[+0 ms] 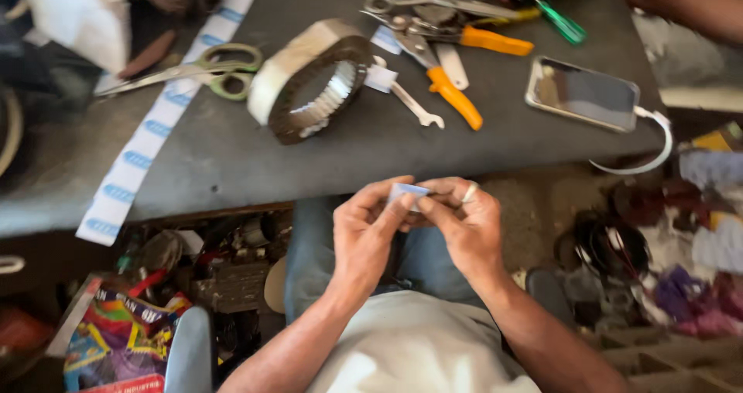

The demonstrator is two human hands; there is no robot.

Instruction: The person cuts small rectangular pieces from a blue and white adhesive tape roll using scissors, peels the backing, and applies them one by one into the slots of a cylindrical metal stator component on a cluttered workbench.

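- My left hand (362, 234) and my right hand (463, 224) meet over my lap, just below the edge of the bench (232, 161), and both pinch one small pale slip of paper (408, 191) between thumb and fingertips.
- The slip sits at the very top of the two hands, caught from both sides; it looks like the same white, blue-marked stuff as the long paper strip (159, 118) lying slantwise across the bench.
- I judge the step in hand to be folding or creasing this slip — the fingers are closed on it, not spread.
- The next move calls for a steady pinch and small, even finger pressure, since the piece is tiny and thin and would slip or crumple easily.
- Up on the bench, well apart from my hands, stands the ring-shaped stator core (309, 80) with its toothed inner face, with scissors (205, 70) to its left and orange-handled pliers (449, 83) and a small spanner (410, 103) to its right.
- A phone (582, 93) with a white cable lies further right.
- Hard to make out — most of the slip is hidden behind my fingers, so I cannot tell its full shape or whether it is already folded.
- Someone else's arm (685, 6) is cut off at the top right corner, and the clutter on the floor is too blurred to name.
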